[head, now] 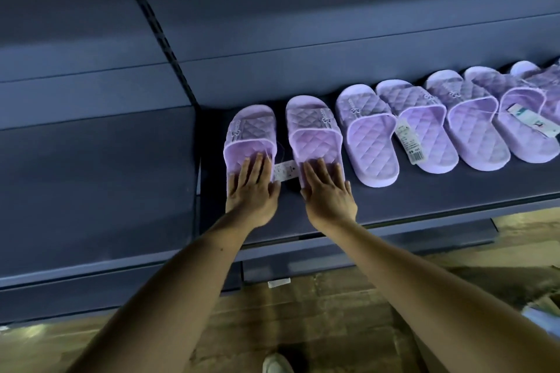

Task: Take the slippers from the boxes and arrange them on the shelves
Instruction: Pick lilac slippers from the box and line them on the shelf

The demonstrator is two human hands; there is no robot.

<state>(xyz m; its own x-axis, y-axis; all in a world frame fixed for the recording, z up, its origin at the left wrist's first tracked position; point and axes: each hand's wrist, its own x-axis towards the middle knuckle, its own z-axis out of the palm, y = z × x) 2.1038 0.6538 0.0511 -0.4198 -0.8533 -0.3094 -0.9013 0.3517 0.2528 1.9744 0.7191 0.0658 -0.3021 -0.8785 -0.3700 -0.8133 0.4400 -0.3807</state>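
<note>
While the left hand (253, 191) and right hand (328, 192) press flat, fingers spread, on the heels of two lilac quilted rubber slippers (313, 138) at the dark shelf's (424, 191) left end, bare shelf runs along the front edge.

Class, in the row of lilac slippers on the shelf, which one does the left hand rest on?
The leftmost slipper: the left hand lies flat on its heel. The right hand rests on its neighbour.
</note>
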